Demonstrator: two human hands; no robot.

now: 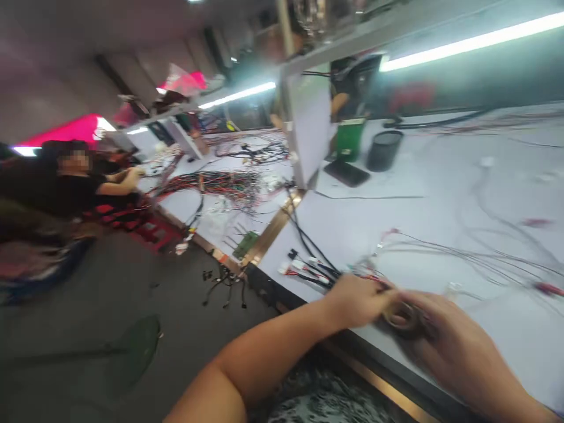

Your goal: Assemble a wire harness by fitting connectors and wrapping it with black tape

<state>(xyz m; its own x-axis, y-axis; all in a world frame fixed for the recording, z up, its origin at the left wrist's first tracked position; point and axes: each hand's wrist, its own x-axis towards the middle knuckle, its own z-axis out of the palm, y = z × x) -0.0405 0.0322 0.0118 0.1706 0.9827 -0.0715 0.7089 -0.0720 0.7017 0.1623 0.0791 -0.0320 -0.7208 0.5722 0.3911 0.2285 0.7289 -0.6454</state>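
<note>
My left hand [356, 299] is closed around a bundle of thin wires [321, 271] with small white and black connectors, at the near edge of the white workbench [432, 200]. Just to its right, my right hand [458, 341] is blurred by motion and its fingers curl around a dark roll of tape [403, 317], which touches the bundle. More thin wires [484, 258] of the same harness trail right across the bench.
A black cup [384, 150], a green box [350, 140] and a dark flat phone-like slab [347, 173] stand beyond a white upright panel [308, 129]. The neighbouring bench holds heaps of coloured wire harness [215, 183]. Another person [74, 182] sits at far left. Connectors dangle over the bench edge [224, 282].
</note>
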